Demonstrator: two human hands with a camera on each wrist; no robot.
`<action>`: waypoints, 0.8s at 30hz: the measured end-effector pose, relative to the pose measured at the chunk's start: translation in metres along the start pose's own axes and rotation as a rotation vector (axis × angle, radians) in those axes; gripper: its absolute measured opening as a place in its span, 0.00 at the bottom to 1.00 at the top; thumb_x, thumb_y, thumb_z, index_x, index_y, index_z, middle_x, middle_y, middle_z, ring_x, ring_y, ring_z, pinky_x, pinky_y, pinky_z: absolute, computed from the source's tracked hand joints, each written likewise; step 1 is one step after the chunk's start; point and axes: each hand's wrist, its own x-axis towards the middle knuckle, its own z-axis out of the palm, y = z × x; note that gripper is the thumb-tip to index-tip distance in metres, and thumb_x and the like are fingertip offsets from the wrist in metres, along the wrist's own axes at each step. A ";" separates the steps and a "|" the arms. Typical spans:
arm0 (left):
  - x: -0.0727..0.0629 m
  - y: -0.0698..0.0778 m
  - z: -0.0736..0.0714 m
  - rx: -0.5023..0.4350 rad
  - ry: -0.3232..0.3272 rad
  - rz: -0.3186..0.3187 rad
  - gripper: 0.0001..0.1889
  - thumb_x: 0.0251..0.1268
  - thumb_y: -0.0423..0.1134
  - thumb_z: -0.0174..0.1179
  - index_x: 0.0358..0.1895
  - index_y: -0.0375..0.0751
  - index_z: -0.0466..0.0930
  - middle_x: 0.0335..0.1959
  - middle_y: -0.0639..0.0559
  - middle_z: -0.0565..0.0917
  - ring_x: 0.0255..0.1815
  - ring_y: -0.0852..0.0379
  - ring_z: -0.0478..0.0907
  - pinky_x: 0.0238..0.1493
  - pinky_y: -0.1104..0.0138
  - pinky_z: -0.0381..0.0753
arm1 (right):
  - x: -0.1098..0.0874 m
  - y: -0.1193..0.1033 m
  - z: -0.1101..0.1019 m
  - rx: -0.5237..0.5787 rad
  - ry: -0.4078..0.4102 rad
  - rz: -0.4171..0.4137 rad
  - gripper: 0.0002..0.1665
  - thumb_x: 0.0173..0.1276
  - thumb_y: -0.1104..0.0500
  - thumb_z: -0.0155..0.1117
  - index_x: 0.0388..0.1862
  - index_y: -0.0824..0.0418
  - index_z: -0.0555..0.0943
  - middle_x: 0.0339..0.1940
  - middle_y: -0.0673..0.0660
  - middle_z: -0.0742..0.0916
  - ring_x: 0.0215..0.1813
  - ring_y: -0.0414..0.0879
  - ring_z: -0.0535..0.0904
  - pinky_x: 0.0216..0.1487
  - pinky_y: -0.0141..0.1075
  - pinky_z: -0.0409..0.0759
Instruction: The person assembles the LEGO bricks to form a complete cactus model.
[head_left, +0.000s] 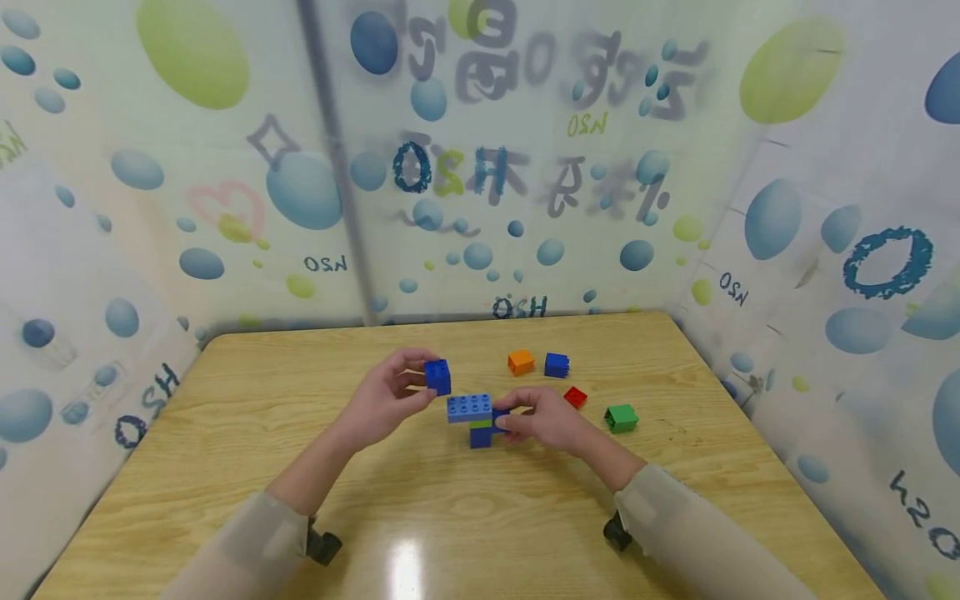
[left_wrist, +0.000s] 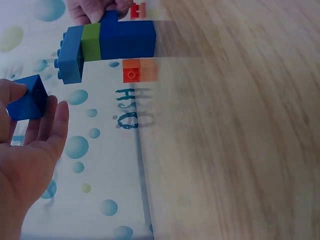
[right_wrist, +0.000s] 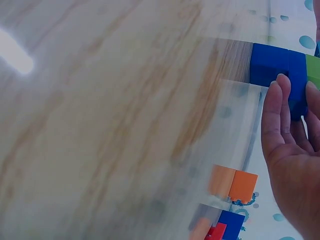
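My left hand point(head_left: 377, 408) holds a dark blue toy brick point(head_left: 437, 377) between thumb and fingers, raised to the left of a small brick stack. A lighter blue brick point(head_left: 469, 407) with studs up tops that stack, over a lime green brick point(left_wrist: 91, 42) and dark blue bricks point(left_wrist: 135, 39). My right hand point(head_left: 547, 421) grips the dark blue brick point(right_wrist: 297, 75) that sticks out from the stack's right side. In the left wrist view the held brick is apart from the lighter blue one, a short gap between them.
Behind the stack lie an orange brick point(head_left: 521, 362) and a loose blue brick point(head_left: 557, 365). A red brick point(head_left: 575, 397) and a green brick point(head_left: 621, 418) lie near my right hand. Patterned sheets point(head_left: 480, 250) stand around the wooden table point(head_left: 300, 367).
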 end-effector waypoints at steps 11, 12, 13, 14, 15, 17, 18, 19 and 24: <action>-0.007 -0.008 0.007 0.059 -0.048 -0.013 0.22 0.77 0.30 0.67 0.69 0.44 0.75 0.63 0.37 0.85 0.63 0.40 0.88 0.58 0.62 0.90 | -0.001 -0.001 0.000 0.000 -0.001 -0.016 0.16 0.80 0.62 0.71 0.63 0.63 0.88 0.60 0.61 0.89 0.45 0.54 0.94 0.51 0.45 0.94; -0.007 -0.008 0.008 0.060 -0.049 -0.014 0.22 0.77 0.30 0.67 0.69 0.45 0.75 0.63 0.37 0.85 0.63 0.40 0.87 0.58 0.62 0.90 | -0.001 -0.001 0.001 0.003 0.000 -0.014 0.16 0.80 0.61 0.71 0.63 0.63 0.88 0.60 0.61 0.89 0.45 0.54 0.94 0.51 0.45 0.94; -0.007 -0.008 0.008 0.059 -0.049 -0.016 0.22 0.77 0.30 0.67 0.69 0.46 0.75 0.63 0.38 0.85 0.63 0.40 0.87 0.58 0.62 0.90 | -0.002 -0.001 0.001 0.005 -0.001 -0.013 0.16 0.80 0.61 0.71 0.63 0.63 0.88 0.60 0.61 0.89 0.45 0.54 0.94 0.51 0.45 0.94; -0.007 -0.009 0.009 0.059 -0.054 -0.011 0.23 0.77 0.29 0.67 0.69 0.46 0.75 0.63 0.37 0.84 0.63 0.40 0.87 0.58 0.62 0.90 | -0.002 -0.002 0.001 0.008 -0.001 -0.012 0.16 0.80 0.61 0.71 0.63 0.63 0.88 0.60 0.61 0.89 0.45 0.54 0.94 0.51 0.45 0.94; -0.007 -0.009 0.010 0.059 -0.058 -0.011 0.23 0.77 0.29 0.67 0.69 0.47 0.75 0.63 0.38 0.84 0.64 0.40 0.87 0.58 0.62 0.90 | -0.002 -0.002 0.001 0.011 -0.001 -0.011 0.16 0.80 0.61 0.71 0.63 0.63 0.88 0.60 0.61 0.89 0.45 0.54 0.94 0.51 0.45 0.94; -0.007 -0.008 0.011 0.065 -0.069 0.001 0.23 0.77 0.30 0.67 0.69 0.47 0.74 0.63 0.38 0.83 0.64 0.39 0.87 0.59 0.62 0.90 | -0.002 -0.002 0.001 0.013 0.000 -0.010 0.16 0.80 0.61 0.71 0.62 0.63 0.88 0.60 0.62 0.89 0.45 0.54 0.94 0.51 0.45 0.94; -0.007 -0.008 0.012 0.072 -0.072 0.005 0.23 0.77 0.30 0.67 0.69 0.47 0.74 0.63 0.38 0.83 0.64 0.39 0.87 0.59 0.62 0.90 | -0.002 -0.002 0.001 0.014 0.000 -0.011 0.16 0.80 0.61 0.71 0.62 0.63 0.88 0.60 0.62 0.89 0.45 0.54 0.94 0.51 0.46 0.94; -0.008 -0.007 0.013 0.075 -0.073 0.010 0.23 0.78 0.30 0.67 0.69 0.47 0.74 0.63 0.38 0.83 0.65 0.39 0.86 0.60 0.62 0.90 | -0.002 -0.002 0.001 0.014 0.000 -0.012 0.16 0.80 0.61 0.71 0.62 0.63 0.88 0.61 0.62 0.89 0.45 0.54 0.94 0.51 0.46 0.94; -0.009 -0.005 0.016 0.038 -0.060 -0.022 0.20 0.81 0.38 0.66 0.69 0.47 0.75 0.64 0.37 0.81 0.64 0.40 0.86 0.58 0.61 0.91 | -0.002 -0.001 0.001 0.015 -0.002 -0.016 0.16 0.80 0.61 0.71 0.63 0.63 0.88 0.60 0.62 0.89 0.47 0.55 0.94 0.51 0.46 0.94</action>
